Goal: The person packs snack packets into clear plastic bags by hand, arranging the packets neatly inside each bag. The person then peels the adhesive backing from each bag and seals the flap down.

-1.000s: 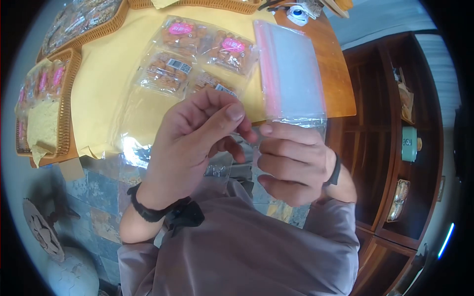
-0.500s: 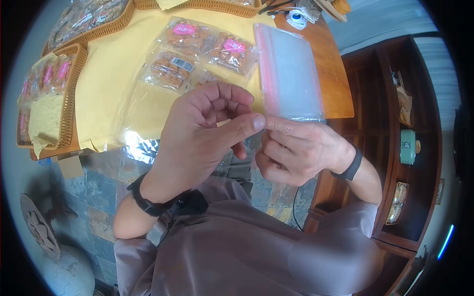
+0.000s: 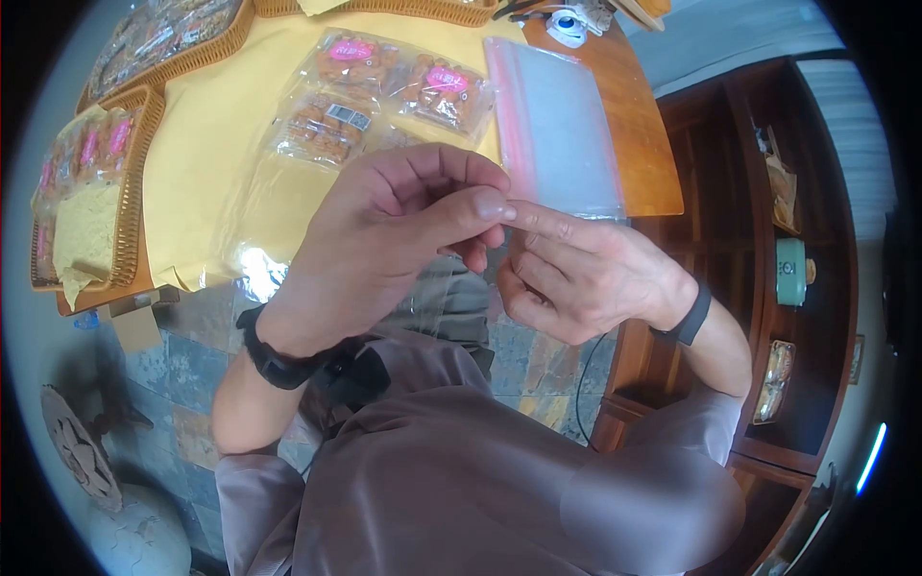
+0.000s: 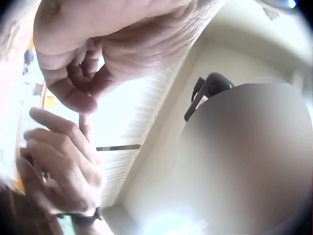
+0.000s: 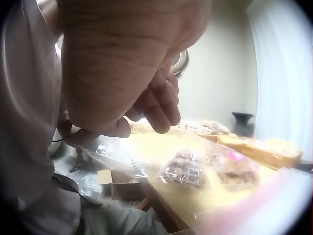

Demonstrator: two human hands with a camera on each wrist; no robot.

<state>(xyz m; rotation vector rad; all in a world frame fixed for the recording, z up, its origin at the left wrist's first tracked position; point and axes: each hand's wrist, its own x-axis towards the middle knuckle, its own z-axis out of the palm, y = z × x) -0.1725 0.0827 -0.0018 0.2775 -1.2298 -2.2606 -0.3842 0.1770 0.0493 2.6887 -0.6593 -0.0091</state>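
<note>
My left hand (image 3: pixel 384 226) is raised near the table's front edge, its thumb and forefinger brought together at the tip of my right forefinger. My right hand (image 3: pixel 591 274) points that forefinger toward the left thumb, with its other fingers loosely bent; the left wrist view shows them apart. I cannot tell whether something small or clear sits between the left fingertips. Behind the hands, packets of brown snacks (image 3: pixel 322 130), some with pink labels, lie on a large clear plastic sheet or bag (image 3: pixel 216 245). A stack of clear bags (image 3: pixel 562 125) with pink edge strips lies at the right.
Wicker baskets (image 3: pixel 134 192) of packets line the left and back of the yellow-covered table (image 3: pixel 192 134). A roll of tape (image 3: pixel 567 27) stands at the back right. Dark wooden shelves (image 3: pixel 711 269) rise at the right. A cardboard box (image 5: pixel 124 183) is below the table.
My right forefinger has straightened and come up to the left thumb tip, closing the gap seen a second ago. Both hands have risen slightly, and my right elbow has swung outward.
</note>
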